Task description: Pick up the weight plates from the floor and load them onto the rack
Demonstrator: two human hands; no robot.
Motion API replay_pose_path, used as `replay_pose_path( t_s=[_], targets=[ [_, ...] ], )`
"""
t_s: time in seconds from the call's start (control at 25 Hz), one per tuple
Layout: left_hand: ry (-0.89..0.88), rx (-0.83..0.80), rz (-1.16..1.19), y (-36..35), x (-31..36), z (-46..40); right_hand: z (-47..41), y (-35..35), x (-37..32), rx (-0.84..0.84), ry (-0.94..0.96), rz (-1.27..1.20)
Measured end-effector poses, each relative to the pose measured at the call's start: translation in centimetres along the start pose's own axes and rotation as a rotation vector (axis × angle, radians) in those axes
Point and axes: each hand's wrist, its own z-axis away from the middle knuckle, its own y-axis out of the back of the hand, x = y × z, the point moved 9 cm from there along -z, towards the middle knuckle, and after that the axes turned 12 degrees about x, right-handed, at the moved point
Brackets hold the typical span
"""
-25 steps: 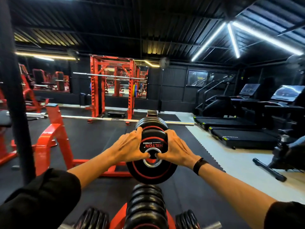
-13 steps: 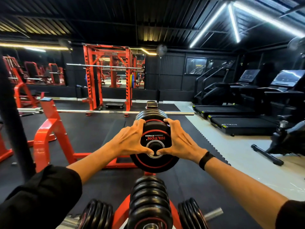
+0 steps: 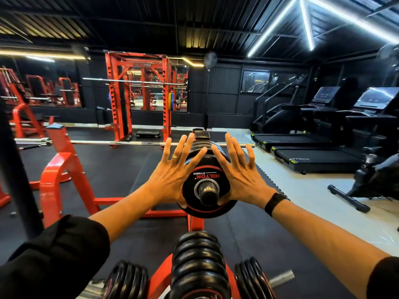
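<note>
**Plate seated on the upper peg, both palms flat against it**

Head view: the black weight plate (image 3: 206, 186) — red ring, "HILTON FITNESS" lettering — sits on the rack's upper peg (image 3: 208, 194), whose end pokes through its hole; more plates are stacked behind it; the left hand (image 3: 172, 175) and right hand (image 3: 239, 175) press its face with fingers spread wide, gripping nothing; lower pegs of the red rack (image 3: 195, 223) carry further plates.

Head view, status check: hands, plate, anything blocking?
Left hand and right hand open, palms pressing black red-ringed weight plate. Plate seated on rack peg, stacked against others. Nothing blocking.
</note>
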Motion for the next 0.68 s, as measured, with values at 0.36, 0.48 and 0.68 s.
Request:
replay_pose_path(
  t_s=[0.36,0.48,0.68],
  targets=[
    [0.182,-0.120,0.102,-3.7,-1.4,-1.1,-2.4,-3.6,0.9,-0.060,-0.086,-0.070],
    [0.233,-0.190,0.267,-4.4,-1.2,-0.8,-2.1,-4.1,1.0,-0.116,-0.112,-0.172],
    [0.265,-0.157,0.416,-4.2,-1.2,-0.8,-2.1,-4.4,0.9,-0.138,-0.141,-0.277]
  ],
)
